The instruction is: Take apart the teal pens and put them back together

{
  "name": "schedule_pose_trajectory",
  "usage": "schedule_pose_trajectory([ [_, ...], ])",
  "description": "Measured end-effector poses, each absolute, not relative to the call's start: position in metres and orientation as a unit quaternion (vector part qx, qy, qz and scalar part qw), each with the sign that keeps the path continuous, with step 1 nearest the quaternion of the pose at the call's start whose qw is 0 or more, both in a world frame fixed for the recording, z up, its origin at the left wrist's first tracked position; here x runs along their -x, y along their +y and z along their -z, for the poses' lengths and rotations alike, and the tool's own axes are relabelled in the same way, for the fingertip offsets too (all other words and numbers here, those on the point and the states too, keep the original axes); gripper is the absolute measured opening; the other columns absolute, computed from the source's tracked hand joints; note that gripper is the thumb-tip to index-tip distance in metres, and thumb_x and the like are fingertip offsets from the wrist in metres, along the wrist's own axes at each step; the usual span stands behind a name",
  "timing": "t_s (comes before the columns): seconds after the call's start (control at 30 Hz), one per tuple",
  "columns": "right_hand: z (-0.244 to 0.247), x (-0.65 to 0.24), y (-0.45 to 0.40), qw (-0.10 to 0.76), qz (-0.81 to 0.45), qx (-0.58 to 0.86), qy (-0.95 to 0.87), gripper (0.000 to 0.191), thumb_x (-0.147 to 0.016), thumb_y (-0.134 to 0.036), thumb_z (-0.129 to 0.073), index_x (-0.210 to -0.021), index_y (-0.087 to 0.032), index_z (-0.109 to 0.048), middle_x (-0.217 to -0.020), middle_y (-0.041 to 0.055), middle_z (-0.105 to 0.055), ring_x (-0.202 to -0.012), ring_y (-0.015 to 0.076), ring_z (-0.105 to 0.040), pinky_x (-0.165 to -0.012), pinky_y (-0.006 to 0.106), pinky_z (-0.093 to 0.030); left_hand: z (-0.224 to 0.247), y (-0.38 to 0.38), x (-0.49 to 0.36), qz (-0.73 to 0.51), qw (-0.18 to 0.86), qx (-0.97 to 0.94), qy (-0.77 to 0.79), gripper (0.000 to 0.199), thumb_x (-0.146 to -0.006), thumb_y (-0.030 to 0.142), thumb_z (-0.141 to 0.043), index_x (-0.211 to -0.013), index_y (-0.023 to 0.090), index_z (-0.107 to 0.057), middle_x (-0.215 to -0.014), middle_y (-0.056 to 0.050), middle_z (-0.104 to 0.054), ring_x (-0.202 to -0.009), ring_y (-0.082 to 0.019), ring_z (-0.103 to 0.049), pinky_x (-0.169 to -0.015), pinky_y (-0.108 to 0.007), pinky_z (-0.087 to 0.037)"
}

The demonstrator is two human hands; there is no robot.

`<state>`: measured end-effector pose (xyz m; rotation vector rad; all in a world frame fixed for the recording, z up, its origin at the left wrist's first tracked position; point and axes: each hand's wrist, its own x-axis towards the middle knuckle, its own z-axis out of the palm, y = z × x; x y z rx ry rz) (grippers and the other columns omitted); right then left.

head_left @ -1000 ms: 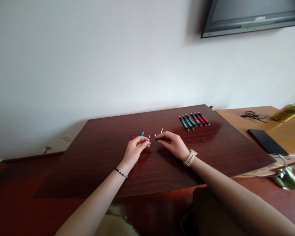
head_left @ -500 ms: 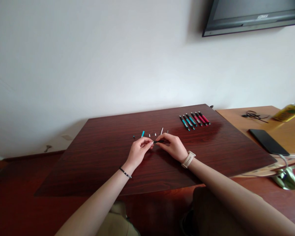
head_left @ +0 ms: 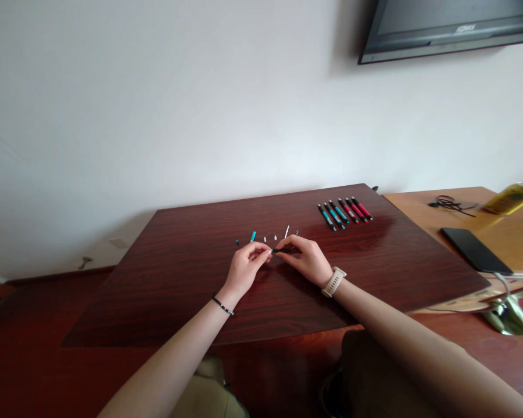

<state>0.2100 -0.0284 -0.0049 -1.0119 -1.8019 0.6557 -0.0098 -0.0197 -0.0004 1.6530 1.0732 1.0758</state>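
Between my hands, just above the dark wooden table (head_left: 192,290), is a slim black pen part (head_left: 283,250). My right hand (head_left: 305,259) pinches its body, and the fingertips of my left hand (head_left: 246,267) close on its left end. Fingers hide much of it. Behind my left hand lies a teal pen barrel (head_left: 253,235), with a tiny dark piece (head_left: 237,241) to its left. Two small white pieces (head_left: 265,239) lie beyond my fingertips. A thin white refill (head_left: 287,230) and a small grey piece, perhaps a spring (head_left: 297,233), lie behind my right hand.
Several teal and red pens (head_left: 345,212) lie in a row at the table's back right. On a lighter table (head_left: 418,212) to the right are a black phone (head_left: 476,249), a coiled black cable (head_left: 451,204) and a tilted yellow can (head_left: 513,197). A television (head_left: 453,32) hangs above.
Both hands keep almost the same pose around the black pen part. The loose parts and the row of pens have not moved.
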Motion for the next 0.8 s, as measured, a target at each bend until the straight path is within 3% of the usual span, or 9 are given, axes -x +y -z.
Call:
schedule_pose_trajectory([
  [0.27,0.0064,-0.2107,-0.0292,0.464,-0.270,0.406,-0.739,0.011,-0.098,-0.035,-0.073,-0.104,-0.025,-0.073,-0.103,0.0033,-0.080,-0.095,0.0211,-0.076,-0.087,0.032,-0.058,0.0027,-0.0188,0.0105,-0.419,0.444,-0.671,0.420,0.022,-0.094,0.039,-0.074,-0.098,0.018,-0.074,-0.093,-0.006,-0.078,-0.088,-0.022,-0.075,-0.086,-0.035,-0.061],
  [0.47,0.0068,-0.2091,-0.0303,0.446,-0.350,0.420,-0.708,0.021,-0.103,-0.044,-0.067,-0.114,-0.025,-0.068,-0.085,-0.0006,-0.079,-0.070,0.0171,-0.072,-0.071,0.029,-0.056,0.0035,-0.0198,0.0092,-0.427,0.436,-0.670,0.422,0.021,-0.096,0.038,-0.072,-0.099,0.018,-0.074,-0.095,-0.007,-0.078,-0.090,-0.023,-0.076,-0.087,-0.036,-0.060],
  [0.63,0.0078,-0.2092,-0.0273,0.454,-0.357,0.412,-0.704,0.029,-0.095,-0.045,-0.076,-0.115,-0.024,-0.070,-0.106,0.0041,-0.081,-0.086,0.0199,-0.075,-0.079,0.031,-0.059,-0.0002,-0.0217,0.0089,-0.441,0.428,-0.661,0.432,0.020,-0.095,0.039,-0.073,-0.097,0.019,-0.074,-0.094,-0.006,-0.078,-0.088,-0.022,-0.075,-0.086,-0.034,-0.060],
  [0.7,0.0086,-0.2097,-0.0262,0.445,-0.369,0.418,-0.701,0.025,-0.099,-0.047,-0.071,-0.107,-0.023,-0.072,-0.096,0.0033,-0.080,-0.082,0.0193,-0.074,-0.077,0.031,-0.057,-0.0008,-0.0220,0.0089,-0.442,0.430,-0.658,0.432,0.020,-0.095,0.039,-0.073,-0.097,0.019,-0.074,-0.094,-0.006,-0.078,-0.087,-0.022,-0.075,-0.085,-0.034,-0.060],
  [0.8,0.0099,-0.2105,-0.0252,0.434,-0.395,0.424,-0.690,0.036,-0.105,-0.054,-0.059,-0.094,-0.022,-0.072,-0.079,0.0017,-0.077,-0.070,0.0176,-0.070,-0.073,0.031,-0.056,0.0001,-0.0219,0.0090,-0.443,0.429,-0.659,0.432,0.020,-0.094,0.039,-0.073,-0.096,0.019,-0.074,-0.093,-0.006,-0.078,-0.087,-0.022,-0.075,-0.085,-0.034,-0.061],
])
